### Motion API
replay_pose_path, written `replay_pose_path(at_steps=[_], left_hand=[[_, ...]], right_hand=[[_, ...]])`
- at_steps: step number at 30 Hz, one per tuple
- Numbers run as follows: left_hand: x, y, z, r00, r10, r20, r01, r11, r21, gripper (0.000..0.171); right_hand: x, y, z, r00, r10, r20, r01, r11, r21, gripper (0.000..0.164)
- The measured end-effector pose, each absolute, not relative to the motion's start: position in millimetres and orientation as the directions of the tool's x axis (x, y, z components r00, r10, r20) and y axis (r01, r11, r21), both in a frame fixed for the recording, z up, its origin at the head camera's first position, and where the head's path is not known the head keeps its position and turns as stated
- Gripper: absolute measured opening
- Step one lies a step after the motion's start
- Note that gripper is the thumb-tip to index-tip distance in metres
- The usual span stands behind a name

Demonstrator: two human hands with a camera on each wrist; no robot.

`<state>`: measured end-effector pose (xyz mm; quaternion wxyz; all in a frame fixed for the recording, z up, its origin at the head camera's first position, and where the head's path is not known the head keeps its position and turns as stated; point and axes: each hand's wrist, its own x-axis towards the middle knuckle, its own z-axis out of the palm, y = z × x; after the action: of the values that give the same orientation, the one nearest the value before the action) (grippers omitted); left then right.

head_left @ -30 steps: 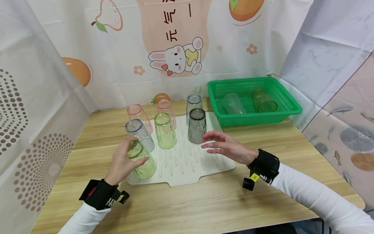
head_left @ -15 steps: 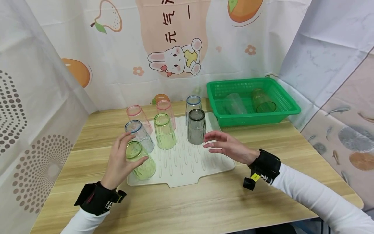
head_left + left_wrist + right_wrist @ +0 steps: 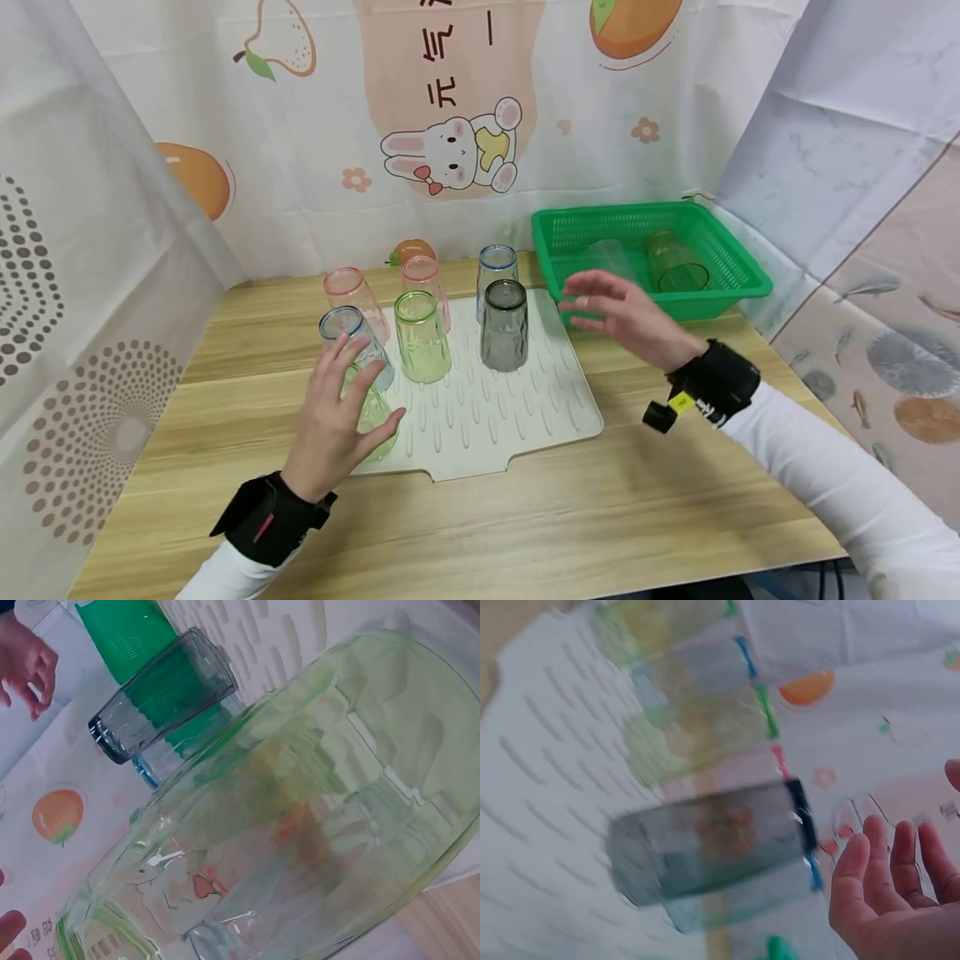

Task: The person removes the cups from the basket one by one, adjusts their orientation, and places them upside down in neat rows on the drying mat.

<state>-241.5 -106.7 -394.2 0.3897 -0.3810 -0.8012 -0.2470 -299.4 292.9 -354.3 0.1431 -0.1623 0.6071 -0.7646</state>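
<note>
My left hand (image 3: 330,429), fingers spread and bent a little, hovers over the front-left green glass (image 3: 378,421) and partly hides it. That glass (image 3: 300,787) fills much of the left wrist view, standing upside down on a white ridged draining board (image 3: 465,442). My right hand (image 3: 630,321) hangs in the air before the green basket (image 3: 652,212), fingers loosely bent and holding nothing. Inside the basket lie a clear glass (image 3: 611,254) and a yellowish glass (image 3: 675,260). A dark grey glass (image 3: 505,329) stands on the board's right side.
Also upside down on or beside the board are another green glass (image 3: 423,346), two blue-rimmed glasses, one front (image 3: 352,325) and one back (image 3: 497,265), and two pink glasses, left (image 3: 358,292) and middle (image 3: 427,283). A printed curtain (image 3: 300,167) hangs behind the wooden table (image 3: 525,533).
My right hand has moved from beside the grey glass right and back to the basket's front. My left hand has come off the green glass and shifted slightly right.
</note>
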Motion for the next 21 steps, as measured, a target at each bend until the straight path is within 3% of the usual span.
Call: replay_pose_path(at_steps=[8,15,18,21], left_hand=[[-240.1,-106.1,-404.0,-0.411,0.462,0.786,0.796,0.603,0.062,0.045],[-237.8,-106.8,-409.2,-0.415,0.467,0.781,0.796,0.602,0.062,0.045],[-237.1,-107.1,-410.4,-0.419,0.465,0.78,0.794,0.604,0.067,0.045],[-236.4,-107.1,-412.7,-0.417,0.467,0.78,0.792,0.608,0.059,0.046]], right_hand=[[-338.3,347.3,-334.7,-0.977,-0.206,0.056,0.038,-0.424,-0.905,0.029],[-363.6,401.6,-336.1,-0.988,-0.016,-0.153,0.141,-0.492,-0.859,0.042],[-372.3,423.6,-339.7,-0.965,0.012,-0.26,0.215,-0.53,-0.82,0.062],[-378.9,440.3,-342.8,-0.931,0.023,-0.363,0.29,-0.557,-0.778,0.071]])
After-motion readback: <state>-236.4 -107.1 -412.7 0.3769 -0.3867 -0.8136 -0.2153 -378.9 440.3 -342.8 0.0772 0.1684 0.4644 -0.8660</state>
